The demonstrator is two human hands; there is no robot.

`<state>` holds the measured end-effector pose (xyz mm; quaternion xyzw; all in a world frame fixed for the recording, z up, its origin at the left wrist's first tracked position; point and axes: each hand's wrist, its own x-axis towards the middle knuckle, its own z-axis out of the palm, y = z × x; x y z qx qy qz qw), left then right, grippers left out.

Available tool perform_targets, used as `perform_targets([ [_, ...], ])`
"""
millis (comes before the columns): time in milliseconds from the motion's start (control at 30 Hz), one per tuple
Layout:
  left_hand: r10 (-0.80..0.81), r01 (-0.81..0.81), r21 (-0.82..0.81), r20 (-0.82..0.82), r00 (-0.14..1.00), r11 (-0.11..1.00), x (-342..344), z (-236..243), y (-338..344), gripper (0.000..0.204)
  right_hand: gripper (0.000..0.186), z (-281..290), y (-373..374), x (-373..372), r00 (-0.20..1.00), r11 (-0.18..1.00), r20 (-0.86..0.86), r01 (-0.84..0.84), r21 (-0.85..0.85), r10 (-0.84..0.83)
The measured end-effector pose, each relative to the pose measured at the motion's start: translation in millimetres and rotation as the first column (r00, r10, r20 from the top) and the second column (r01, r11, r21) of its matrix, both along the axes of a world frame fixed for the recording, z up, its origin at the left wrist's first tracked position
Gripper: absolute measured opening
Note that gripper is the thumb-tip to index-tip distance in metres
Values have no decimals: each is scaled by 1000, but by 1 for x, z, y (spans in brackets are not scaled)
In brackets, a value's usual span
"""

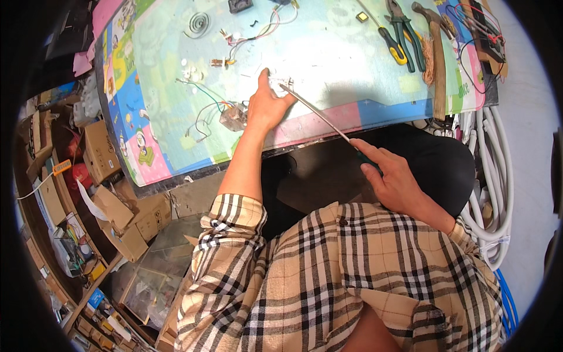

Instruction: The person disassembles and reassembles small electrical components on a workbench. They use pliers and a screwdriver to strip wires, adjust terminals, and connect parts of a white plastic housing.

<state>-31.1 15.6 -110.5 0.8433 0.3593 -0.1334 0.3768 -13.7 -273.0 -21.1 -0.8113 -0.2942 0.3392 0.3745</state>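
My right hand (393,176) is wrapped round the dark handle of a long screwdriver (319,113). Its thin metal shaft slants up and left, and the tip lies beside small metal bits (290,82) on the table, too small to make out. My left hand (271,107) rests on the tabletop by that tip, index finger stretched forward and thumb spread toward the shaft. Its other fingers are mostly hidden. Just left of my left wrist sits a small boxy part with coloured wires (233,117). Beyond it are small white pieces (192,73) and a wire bundle with connectors (252,39).
On the patterned table mat (167,126) lie a dark spiral coil (199,24), a yellow-black screwdriver (392,47), green-handled pliers (404,35) and a hammer (437,64). A meter with leads (487,35) is at far right. Cardboard boxes (132,220) stand left; white hoses (495,176) hang right.
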Motion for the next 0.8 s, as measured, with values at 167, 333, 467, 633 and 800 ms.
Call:
perform_targets([
  [167, 18, -18, -32, -9, 1000, 999, 3, 2, 0, 99, 48, -1, 2, 1, 1000, 1000, -13, 10, 9, -10],
  [333, -63, 62, 49, 27, 998, 997, 4, -3, 5, 103, 46, 3, 0, 4, 995, 996, -79, 60, 65, -55],
  [467, -70, 71, 60, -10, 997, 996, 9, 4, 5, 106, 45, 9, 0, 8, 971, 986, -210, 133, 100, -110],
  [633, -95, 97, 59, -35, 995, 994, 11, 8, 5, 106, 43, 35, -2, 27, 863, 985, -475, 146, -94, -173],
  [800, -171, 180, 99, -92, 981, 979, 13, 18, 3, 109, 44, 38, -10, 38, 814, 987, -559, 142, -72, -157],
])
